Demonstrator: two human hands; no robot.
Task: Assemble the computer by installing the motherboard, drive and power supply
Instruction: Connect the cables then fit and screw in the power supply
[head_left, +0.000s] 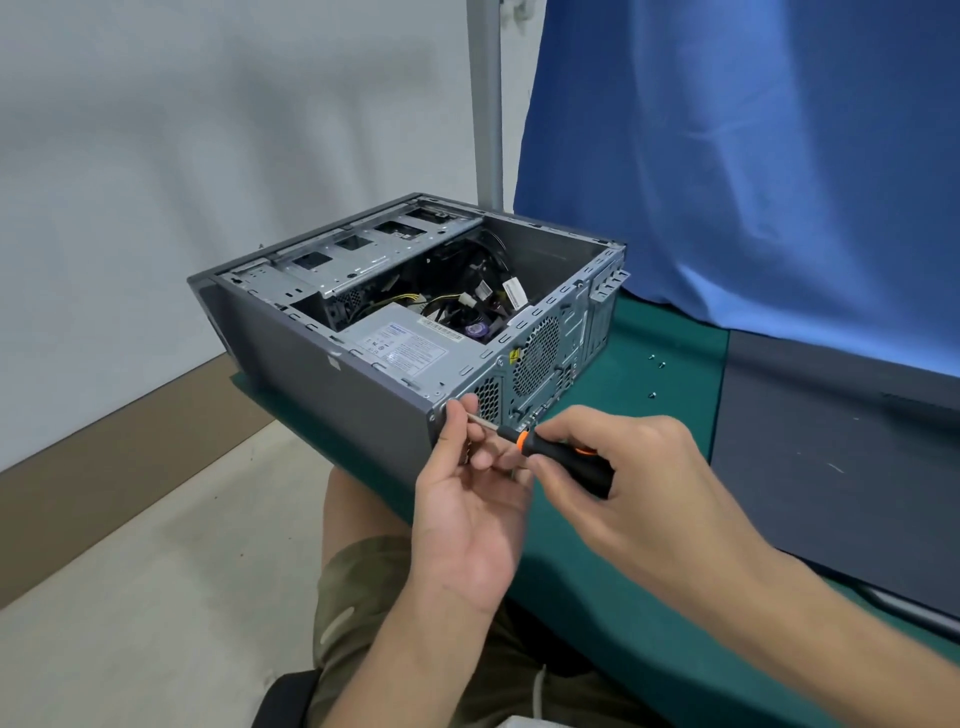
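Observation:
An open grey computer case (322, 358) lies on its side on the green table (670, 374). The silver power supply (410, 348) sits inside at the near corner, with cables and a metal drive cage (358, 260) behind it. My right hand (618, 467) grips a black and orange screwdriver (566, 454) whose tip points at the case's rear near corner. My left hand (467, 499) pinches the screwdriver's metal shaft at the tip, against the case's rear panel (545, 358).
Three loose screws (655, 364) lie on the green table to the right of the case. A dark grey panel (831, 457) lies flat at the right. A blue cloth (753, 156) hangs behind, beside a grey pole (485, 104). My knee shows below the table edge.

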